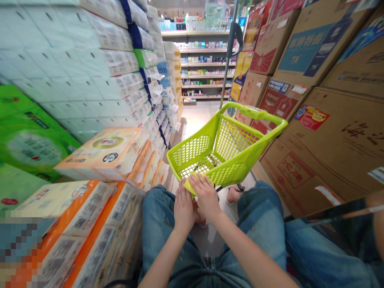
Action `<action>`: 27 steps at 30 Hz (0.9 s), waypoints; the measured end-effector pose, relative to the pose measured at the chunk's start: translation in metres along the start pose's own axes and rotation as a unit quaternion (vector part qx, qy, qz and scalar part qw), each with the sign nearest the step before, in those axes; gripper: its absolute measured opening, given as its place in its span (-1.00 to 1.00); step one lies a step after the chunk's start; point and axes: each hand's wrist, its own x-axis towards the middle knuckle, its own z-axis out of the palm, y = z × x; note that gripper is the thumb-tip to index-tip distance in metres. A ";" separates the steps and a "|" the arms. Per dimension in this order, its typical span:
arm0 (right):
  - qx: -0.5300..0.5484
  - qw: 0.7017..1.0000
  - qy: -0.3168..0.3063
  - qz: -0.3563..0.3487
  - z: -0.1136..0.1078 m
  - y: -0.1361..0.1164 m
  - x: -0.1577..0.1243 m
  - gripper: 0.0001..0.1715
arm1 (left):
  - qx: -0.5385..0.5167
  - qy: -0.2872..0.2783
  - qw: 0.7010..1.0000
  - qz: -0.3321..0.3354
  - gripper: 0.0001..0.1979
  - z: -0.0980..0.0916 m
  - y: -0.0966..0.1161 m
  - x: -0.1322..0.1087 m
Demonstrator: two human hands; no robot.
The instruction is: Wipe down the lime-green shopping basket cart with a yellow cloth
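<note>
A lime-green plastic shopping basket (228,148) stands tilted on the aisle floor in front of my knees, its long pull handle (229,52) rising up behind it. My left hand (184,207) lies flat with fingers straight, touching the basket's near corner. My right hand (207,196) rests with fingers spread over that same near rim. Neither hand grips anything. The basket looks empty inside. My legs in blue jeans (249,236) are bent below the hands.
Stacked packs of tissue and paper rolls (99,156) wall the left side. Brown cardboard cartons (324,132) are piled on the right. The narrow tiled aisle (195,116) runs ahead to product shelves (204,68). A sandalled foot (234,194) shows beneath the basket.
</note>
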 end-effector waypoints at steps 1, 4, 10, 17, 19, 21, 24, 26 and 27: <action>-0.004 1.000 -0.011 -0.009 -0.005 0.006 0.000 -0.26 | 0.001 -0.001 1.000 0.003 -0.19 -0.001 -0.001 0.000; -0.037 0.999 -0.019 0.014 -0.032 0.047 0.002 -0.15 | 0.005 -0.004 1.000 0.000 -0.18 -0.002 0.000 0.002; -0.103 0.980 0.054 0.159 -0.060 0.101 0.013 -0.16 | 0.000 0.003 1.000 -0.015 -0.13 0.000 0.006 0.003; -0.023 0.998 0.014 0.055 -0.002 0.007 0.003 -0.27 | 0.004 0.004 1.000 -0.013 -0.16 0.002 0.003 0.000; -0.009 1.000 -0.002 0.024 0.002 -0.003 0.001 -0.30 | 0.006 0.002 1.000 0.000 -0.18 0.001 0.001 0.000; -0.009 1.000 -0.019 0.004 -0.006 0.006 0.000 -0.27 | 0.011 -0.002 1.000 0.003 -0.19 0.000 0.000 0.000; -0.035 0.999 -0.015 0.027 -0.031 0.047 0.003 -0.17 | 0.014 -0.005 1.000 -0.003 -0.17 -0.002 0.000 0.002; -0.061 0.995 0.014 0.082 -0.046 0.076 0.005 -0.12 | 0.014 -0.003 1.000 -0.007 -0.15 -0.002 0.002 0.002; -0.072 0.991 0.030 0.109 -0.052 0.086 0.006 -0.11 | 0.013 -0.003 1.000 -0.008 -0.14 -0.001 0.003 0.002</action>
